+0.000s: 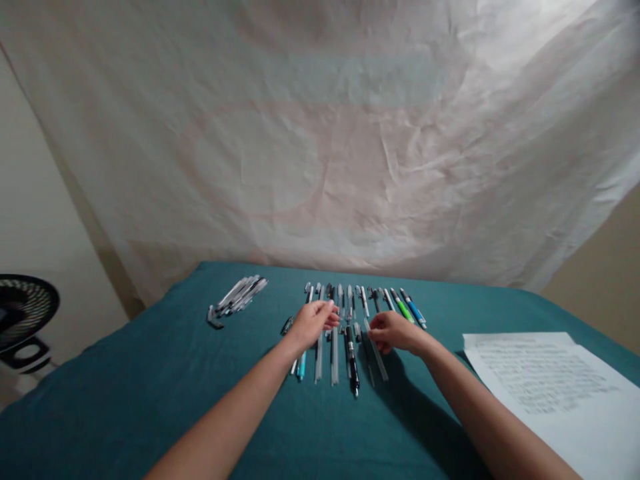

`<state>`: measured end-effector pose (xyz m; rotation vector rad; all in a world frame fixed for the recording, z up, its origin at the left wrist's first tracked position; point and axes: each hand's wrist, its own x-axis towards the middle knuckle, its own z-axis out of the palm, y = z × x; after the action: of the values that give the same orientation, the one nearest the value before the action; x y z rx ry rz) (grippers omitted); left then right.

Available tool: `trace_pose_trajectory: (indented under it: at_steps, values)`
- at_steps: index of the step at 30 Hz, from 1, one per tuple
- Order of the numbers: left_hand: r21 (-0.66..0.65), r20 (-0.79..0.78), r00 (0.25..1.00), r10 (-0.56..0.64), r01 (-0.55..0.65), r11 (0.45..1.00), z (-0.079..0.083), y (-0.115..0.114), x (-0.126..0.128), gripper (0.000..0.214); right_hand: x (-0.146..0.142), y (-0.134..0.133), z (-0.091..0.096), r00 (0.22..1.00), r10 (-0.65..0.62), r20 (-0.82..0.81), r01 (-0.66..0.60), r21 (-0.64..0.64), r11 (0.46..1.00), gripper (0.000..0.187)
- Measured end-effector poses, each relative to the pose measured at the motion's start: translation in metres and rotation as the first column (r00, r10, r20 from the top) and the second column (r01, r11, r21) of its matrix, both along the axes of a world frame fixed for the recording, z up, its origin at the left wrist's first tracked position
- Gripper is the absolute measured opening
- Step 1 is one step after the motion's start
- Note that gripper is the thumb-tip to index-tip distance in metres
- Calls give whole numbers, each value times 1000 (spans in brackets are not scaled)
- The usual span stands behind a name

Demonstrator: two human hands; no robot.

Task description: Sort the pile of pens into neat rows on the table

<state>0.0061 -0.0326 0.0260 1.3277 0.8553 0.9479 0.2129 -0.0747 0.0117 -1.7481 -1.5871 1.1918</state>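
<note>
A row of several pens (334, 353) lies side by side on the teal tablecloth (150, 387), reaching from a black pen (353, 363) to green and blue pens (407, 308) at the far right. My left hand (311, 322) hovers over the row's left part with fingers curled toward the pens. My right hand (397, 331) rests on the row's middle, fingertips touching a clear pen (376, 353). Whether either hand grips a pen is hidden by the fingers.
A separate bundle of pens (236, 299) lies at the far left of the table. A printed sheet of paper (545, 380) lies at the right. A black fan (20, 313) stands left of the table. A white cloth (320, 133) hangs behind.
</note>
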Motion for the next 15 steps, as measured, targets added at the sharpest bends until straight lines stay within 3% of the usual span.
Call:
trace_pose_trajectory:
  at_steps: [4, 11, 15]
  values:
    - [-20, 45, 996, 80, -80, 997, 5, 16, -15, 19, -1, 3, -14, 999, -7, 48, 9, -47, 999, 14]
    - [283, -265, 920, 288, -211, 936, -2, 50, -52, 16, -5, 2, -13, 996, -25, 82, 30, -62, 998, 14]
    - [413, -338, 810, 480, -330, 849, -11, 68, -89, 14, -4, 1, -13, 993, 24, 115, -17, -61, 998, 16]
